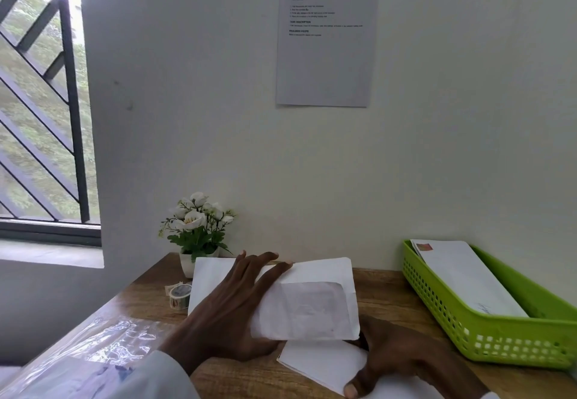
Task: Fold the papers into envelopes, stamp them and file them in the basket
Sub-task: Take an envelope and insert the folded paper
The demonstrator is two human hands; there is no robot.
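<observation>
A white window envelope [315, 305] is lifted over the middle of the wooden desk [384, 292]. My left hand [231, 305] lies across its left part, fingers stretched up over the flap edge, thumb hidden beneath. My right hand [406, 364] grips a folded white paper [321, 364] below the envelope, thumb pressed on the paper's lower edge. A green perforated basket [487, 326] stands at the right and holds a stamped white envelope [462, 276]. A roll of stamp tape [179, 295] lies left of the envelope.
A small pot of white artificial flowers [196, 233] stands at the back of the desk against the wall. Clear plastic wrapping [93, 345] covers the desk's near left part. A printed sheet [324, 33] hangs on the wall; a barred window [40, 95] is at left.
</observation>
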